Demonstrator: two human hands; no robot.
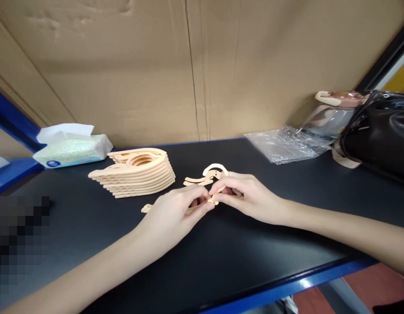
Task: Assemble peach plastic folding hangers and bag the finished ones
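Observation:
Both hands meet in front of me over the black table. My left hand (pixel 178 205) is closed on a beige plastic hanger piece (pixel 146 209), whose far end sticks out past the knuckles. My right hand (pixel 244 194) pinches beige plastic at the joint (pixel 213 201), its fingertips close against the left ones. Fingers hide most of the held parts. Just behind the hands lies another beige folding hanger (pixel 206 178) with a curved hook. To the left stands a neat stack of folded beige hangers (pixel 139 176), several high.
A tissue pack (pixel 72 148) sits at the back left. Clear plastic wrap (pixel 280 146), a drink bottle (pixel 332 115) and a black bag (pixel 380 135) are at the back right. Cardboard (pixel 139 74) walls off the rear. The blue table edge (pixel 286 288) runs along the front.

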